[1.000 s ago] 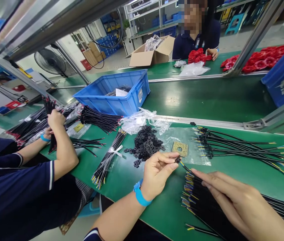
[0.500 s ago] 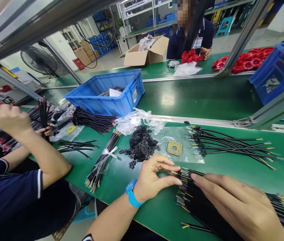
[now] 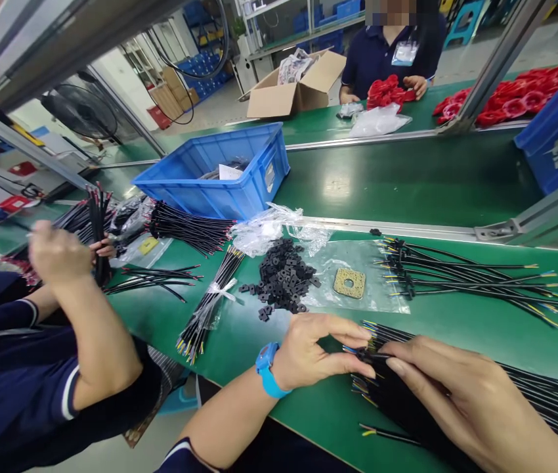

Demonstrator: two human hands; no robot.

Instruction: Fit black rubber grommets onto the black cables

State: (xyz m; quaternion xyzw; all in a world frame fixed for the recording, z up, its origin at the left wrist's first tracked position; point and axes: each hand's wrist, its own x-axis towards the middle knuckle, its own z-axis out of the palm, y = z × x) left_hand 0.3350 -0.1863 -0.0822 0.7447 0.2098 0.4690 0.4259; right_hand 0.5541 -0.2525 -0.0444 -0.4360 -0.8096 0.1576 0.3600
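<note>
My left hand (image 3: 316,351), with a blue watch on the wrist, pinches a small black part (image 3: 366,355) at the wire end of a black cable (image 3: 383,358). Just behind that end, my right hand (image 3: 466,394) grips the same cable between thumb and fingers. Beneath both hands lies a thick bundle of black cables (image 3: 545,384) with blue, yellow and brown wire ends. A heap of small black parts (image 3: 286,272) sits beyond my left hand. Farther right, several cables (image 3: 480,268) lie with black parts near their left ends.
A yellow sponge square (image 3: 349,284) with a hole rests on a clear plastic bag (image 3: 328,299). Left of the heap lies a tied cable bundle (image 3: 213,305). A blue bin (image 3: 214,187) stands behind. At left, a co-worker's arm (image 3: 96,328) extends over the bench; another person sits opposite.
Both my hands have shifted slightly, and the cable end now shows raised between them above the bundle. The co-worker's hand at left has come down and to the right. The camera view has tilted a little.
</note>
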